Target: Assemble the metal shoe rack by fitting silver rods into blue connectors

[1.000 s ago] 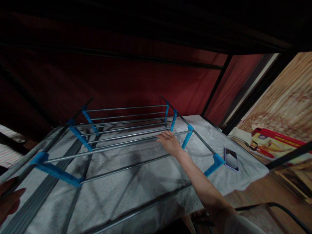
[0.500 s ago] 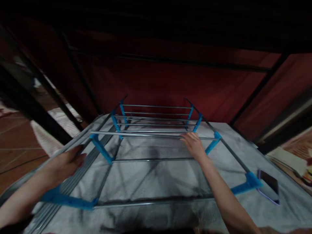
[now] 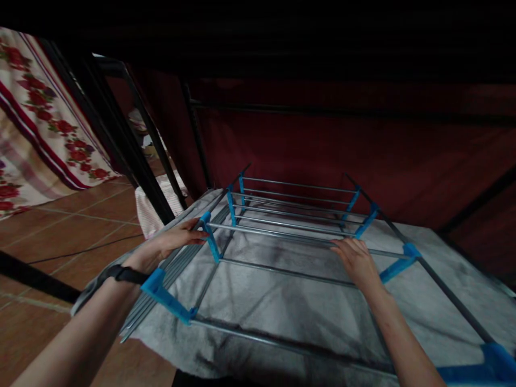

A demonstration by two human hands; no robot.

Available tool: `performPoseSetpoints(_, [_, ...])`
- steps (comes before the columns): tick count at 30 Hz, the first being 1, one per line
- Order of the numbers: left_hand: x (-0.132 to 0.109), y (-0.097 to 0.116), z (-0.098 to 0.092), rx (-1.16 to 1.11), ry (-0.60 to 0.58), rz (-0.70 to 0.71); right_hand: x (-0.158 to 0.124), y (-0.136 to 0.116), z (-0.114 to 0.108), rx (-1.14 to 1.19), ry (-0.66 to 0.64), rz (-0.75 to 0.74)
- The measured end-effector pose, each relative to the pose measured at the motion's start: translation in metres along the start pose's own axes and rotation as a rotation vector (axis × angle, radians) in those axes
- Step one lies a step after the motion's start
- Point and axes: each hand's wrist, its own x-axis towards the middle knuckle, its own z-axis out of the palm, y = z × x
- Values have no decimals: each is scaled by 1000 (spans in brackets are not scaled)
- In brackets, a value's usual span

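A rack frame of grey metal tubes and blue plastic brackets lies on a grey cloth (image 3: 298, 309). My left hand (image 3: 183, 239), with a black band on its wrist, closes around the corner at a blue bracket (image 3: 212, 244) on the frame's left side. Its thumb and fingers press on either side of that corner. My right hand (image 3: 355, 260) is curled over a metal crossbar (image 3: 282, 235) towards its right end; part of the grip is hidden under the hand. The crossbar runs from the left bracket to the blue bracket (image 3: 399, 266) on the right.
Several loose metal tubes (image 3: 139, 317) lie along the cloth's left edge. Dark posts (image 3: 121, 134) stand at the left, and a dark red panel (image 3: 306, 145) closes off the back. A flowered cloth (image 3: 44, 123) hangs over the tiled floor (image 3: 97, 220).
My view has swung left, so the phone on the right is out of sight. My left hand has moved forward from beside the frame onto the bracket. The right hand stays on the crossbar.
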Motion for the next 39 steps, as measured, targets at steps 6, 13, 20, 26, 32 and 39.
performPoseSetpoints(6, [5,-5,0,-12,-80,15,-3,5,5,-18,-3,-12])
performPoseSetpoints(13, [4,-4,1,-12,-124,51,-6,11,6,3,39,-28])
performPoseSetpoints(20, [9,-10,0,-15,-132,55,-10,13,7,14,52,-28])
performPoseSetpoints(26, [8,-11,0,25,-122,90,-9,11,6,-26,32,-32])
performPoseSetpoints(32, [7,-11,0,14,-108,72,-8,12,6,0,54,-35])
performPoseSetpoints(39, [6,-8,2,52,-95,93,-10,14,7,29,59,-30])
